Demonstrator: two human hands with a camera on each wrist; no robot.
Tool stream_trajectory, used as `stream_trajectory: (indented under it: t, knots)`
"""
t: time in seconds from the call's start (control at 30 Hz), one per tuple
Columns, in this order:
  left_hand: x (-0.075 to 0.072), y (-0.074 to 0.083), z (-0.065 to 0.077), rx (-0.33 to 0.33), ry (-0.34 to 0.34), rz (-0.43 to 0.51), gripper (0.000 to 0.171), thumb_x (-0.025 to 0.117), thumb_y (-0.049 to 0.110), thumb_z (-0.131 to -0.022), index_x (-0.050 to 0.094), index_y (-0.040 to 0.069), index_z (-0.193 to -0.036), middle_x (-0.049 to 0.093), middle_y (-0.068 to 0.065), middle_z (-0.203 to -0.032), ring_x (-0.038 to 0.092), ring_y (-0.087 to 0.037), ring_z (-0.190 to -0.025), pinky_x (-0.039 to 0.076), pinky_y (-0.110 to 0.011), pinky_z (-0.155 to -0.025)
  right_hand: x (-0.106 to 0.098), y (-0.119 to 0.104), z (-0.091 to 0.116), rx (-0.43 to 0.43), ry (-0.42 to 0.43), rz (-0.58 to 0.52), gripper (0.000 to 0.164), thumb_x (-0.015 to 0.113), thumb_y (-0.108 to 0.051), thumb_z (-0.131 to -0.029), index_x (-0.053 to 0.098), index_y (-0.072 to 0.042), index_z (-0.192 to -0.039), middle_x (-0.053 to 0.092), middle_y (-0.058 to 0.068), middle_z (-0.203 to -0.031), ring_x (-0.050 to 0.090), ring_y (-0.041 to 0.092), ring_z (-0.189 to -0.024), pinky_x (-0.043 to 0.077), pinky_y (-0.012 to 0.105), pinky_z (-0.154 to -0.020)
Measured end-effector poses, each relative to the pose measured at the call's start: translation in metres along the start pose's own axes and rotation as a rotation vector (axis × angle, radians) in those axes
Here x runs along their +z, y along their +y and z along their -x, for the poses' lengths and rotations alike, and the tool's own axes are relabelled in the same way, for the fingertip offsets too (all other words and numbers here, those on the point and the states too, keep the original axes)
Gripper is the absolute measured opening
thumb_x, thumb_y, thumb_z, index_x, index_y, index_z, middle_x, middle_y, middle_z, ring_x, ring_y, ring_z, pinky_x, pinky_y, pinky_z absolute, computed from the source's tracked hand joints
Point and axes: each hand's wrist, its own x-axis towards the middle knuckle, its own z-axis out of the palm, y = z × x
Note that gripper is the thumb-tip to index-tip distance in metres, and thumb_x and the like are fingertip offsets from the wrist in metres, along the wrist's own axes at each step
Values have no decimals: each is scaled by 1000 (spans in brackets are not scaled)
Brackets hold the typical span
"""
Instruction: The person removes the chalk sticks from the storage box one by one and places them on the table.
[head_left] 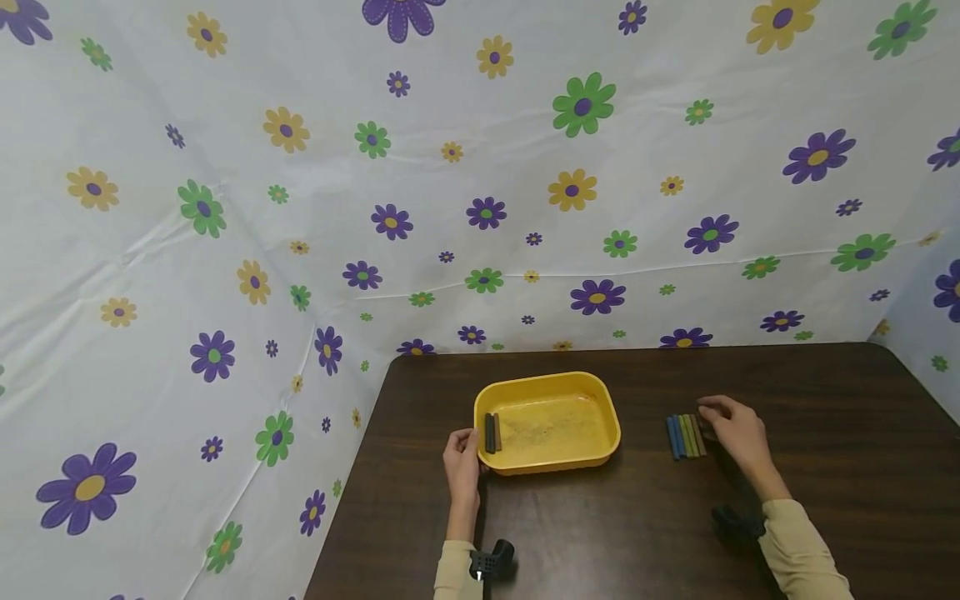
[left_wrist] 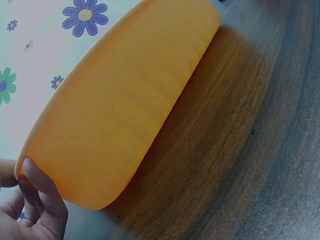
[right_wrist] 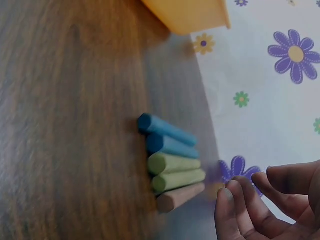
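My left hand (head_left: 462,465) pinches the rim of a yellow plastic tray (head_left: 551,463) at its near left corner. In the left wrist view, the thumb and fingers (left_wrist: 44,192) lie on either side of that rim. Inside the tray, against its left wall, lie a black chalk-like stick (head_left: 490,433) and a brown stick (head_left: 498,432). To the right, my right hand (head_left: 738,433) hovers beside a row of sticks, fingers loosely bent and nothing between them. That row has two blue sticks (right_wrist: 172,146), two green sticks (right_wrist: 177,170) and one brown stick (right_wrist: 180,197), side by side.
Both tray and row sit on a dark brown wooden table (head_left: 600,533). A white cloth with printed flowers (head_left: 465,167) hangs behind the table and along its left side. Each wrist carries a small black camera (head_left: 491,562).
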Motion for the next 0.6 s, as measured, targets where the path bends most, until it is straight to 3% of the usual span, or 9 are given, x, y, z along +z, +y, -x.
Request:
stream_trajectory:
  t: [0.27, 0.47, 0.6]
  knots:
    - [0, 1, 0, 13, -11, 0, 23, 65, 17, -104, 64, -4, -112, 60, -15, -89, 47, -13, -55, 42, -24, -49, 0, -20, 3, 15, -14, -67, 41, 49, -23, -111, 61, 11, -131, 67, 29, -111, 67, 30, -91, 58, 28, -67]
    - [0, 1, 0, 6, -11, 2, 23, 65, 18, -104, 64, -4, -112, 60, -11, -87, 48, -13, -56, 43, -24, -49, 1, -38, 5, -4, -9, -65, 41, 49, -24, -111, 62, 10, -130, 68, 27, -111, 63, 19, -87, 53, 25, -65]
    - [0, 1, -1, 1, -13, -3, 21, 65, 17, -104, 64, -3, -111, 59, -10, -86, 48, -12, -57, 43, -23, -49, 4, -52, 8, 2, -16, -108, 41, 48, -23, -111, 61, 10, -132, 67, 29, -114, 66, 23, -91, 56, 25, -68]
